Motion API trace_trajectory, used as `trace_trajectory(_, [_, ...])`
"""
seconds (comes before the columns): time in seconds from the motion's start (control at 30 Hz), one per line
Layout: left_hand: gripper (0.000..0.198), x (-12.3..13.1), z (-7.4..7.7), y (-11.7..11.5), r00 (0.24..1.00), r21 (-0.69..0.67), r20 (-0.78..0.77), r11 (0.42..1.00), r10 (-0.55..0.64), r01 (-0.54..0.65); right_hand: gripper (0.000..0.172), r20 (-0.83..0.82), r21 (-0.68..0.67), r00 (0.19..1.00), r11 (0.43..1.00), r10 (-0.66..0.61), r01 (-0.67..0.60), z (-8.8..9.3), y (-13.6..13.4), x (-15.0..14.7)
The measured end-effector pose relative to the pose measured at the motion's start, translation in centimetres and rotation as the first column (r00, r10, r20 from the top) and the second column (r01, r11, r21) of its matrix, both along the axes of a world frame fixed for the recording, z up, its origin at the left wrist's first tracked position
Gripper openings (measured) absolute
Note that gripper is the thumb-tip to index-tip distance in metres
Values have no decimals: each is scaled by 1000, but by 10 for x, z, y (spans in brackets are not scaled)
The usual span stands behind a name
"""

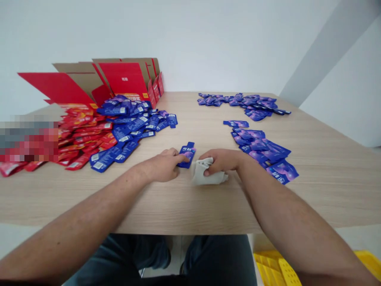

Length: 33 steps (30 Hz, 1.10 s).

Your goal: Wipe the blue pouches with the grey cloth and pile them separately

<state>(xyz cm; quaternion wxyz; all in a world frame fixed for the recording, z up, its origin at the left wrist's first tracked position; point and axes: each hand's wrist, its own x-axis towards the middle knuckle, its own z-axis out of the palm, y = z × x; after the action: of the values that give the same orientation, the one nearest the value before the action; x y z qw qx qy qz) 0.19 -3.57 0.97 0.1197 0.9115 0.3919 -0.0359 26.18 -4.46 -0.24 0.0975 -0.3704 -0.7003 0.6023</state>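
A blue spouted pouch [187, 150] with purple pictures and white print lies flat on the table, between my two hands. My left hand [167, 165] holds it down at its left side, one finger stretched across its face and the others curled. Just to the right, my right hand [218, 161] grips a folded whitish cloth [208, 177], slightly blurred at its left edge. The cloth is close to the pouch's lower right side; I cannot tell whether they touch.
A heap of blue pouches [131, 127] lies left, against red pouches [86, 131]. Open red cartons [125, 79] stand behind. More blue pouches lie at right [262, 147] and along the back [247, 101]. A yellow crate [274, 268] sits below the table [166, 210]. The far left is pixelated.
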Motion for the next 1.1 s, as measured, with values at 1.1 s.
trace_trajectory(1.1, [21,-6,-33,23,575,-653,480,708,662,-270,51,-389,-82,595,670,-703,738,-19,11,-35])
